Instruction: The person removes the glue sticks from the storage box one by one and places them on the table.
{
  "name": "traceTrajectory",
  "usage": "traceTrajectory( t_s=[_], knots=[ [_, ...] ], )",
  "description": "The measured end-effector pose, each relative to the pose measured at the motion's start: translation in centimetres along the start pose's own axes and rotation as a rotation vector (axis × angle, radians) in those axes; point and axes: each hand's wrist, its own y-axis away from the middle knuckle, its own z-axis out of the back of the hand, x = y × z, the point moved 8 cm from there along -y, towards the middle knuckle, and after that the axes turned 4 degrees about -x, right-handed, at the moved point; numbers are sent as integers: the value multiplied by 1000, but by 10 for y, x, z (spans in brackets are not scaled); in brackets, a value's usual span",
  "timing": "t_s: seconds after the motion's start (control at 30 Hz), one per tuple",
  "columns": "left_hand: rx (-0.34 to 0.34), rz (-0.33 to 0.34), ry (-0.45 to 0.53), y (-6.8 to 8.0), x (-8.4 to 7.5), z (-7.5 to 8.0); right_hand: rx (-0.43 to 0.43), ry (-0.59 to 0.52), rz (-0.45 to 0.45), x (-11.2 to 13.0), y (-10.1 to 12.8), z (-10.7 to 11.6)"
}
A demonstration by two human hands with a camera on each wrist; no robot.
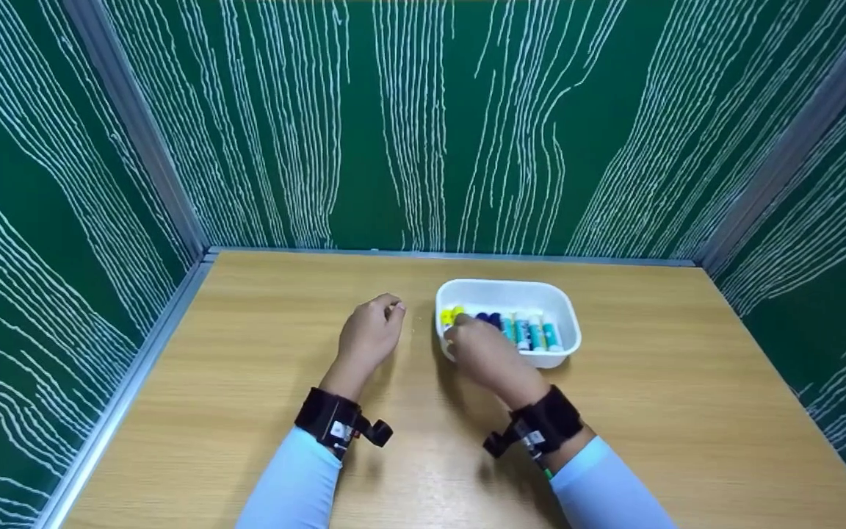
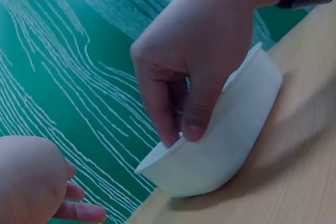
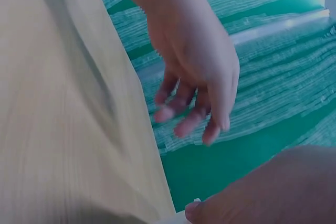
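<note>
Wooden table (image 1: 247, 411), tray (image 1: 566, 345) under right hand (image 1: 478, 353).

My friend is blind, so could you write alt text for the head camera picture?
A person's right hand reaches into a white tray of coloured markers on a wooden table. The left hand rests loosely curled beside it, holding nothing. Green walls surround the table.
</note>
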Motion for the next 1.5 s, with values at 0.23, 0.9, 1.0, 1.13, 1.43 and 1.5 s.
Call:
traceTrajectory(
  t_s=[0.23, 0.9, 1.0, 1.13, 1.43, 1.5],
  knots=[
    [27, 134, 88, -3, 16, -8, 19, -36, 43, 35, -6, -9],
    [71, 215, -77, -10, 22, -25, 49, -254, 144, 45, -5, -1],
    [46, 190, -133, -9, 17, -27, 41, -279, 73, 21, -3, 8],
    [44, 181, -159, -8, 14, -30, 47, -274, -67, -12, -3, 18],
    [66, 185, -140, -8, 17, -28, 74, -250, -403, -73, 5, 16],
    [73, 186, -148, -8, 18, -26, 83, -243, -465, -82, 8, 13]
  ],
)
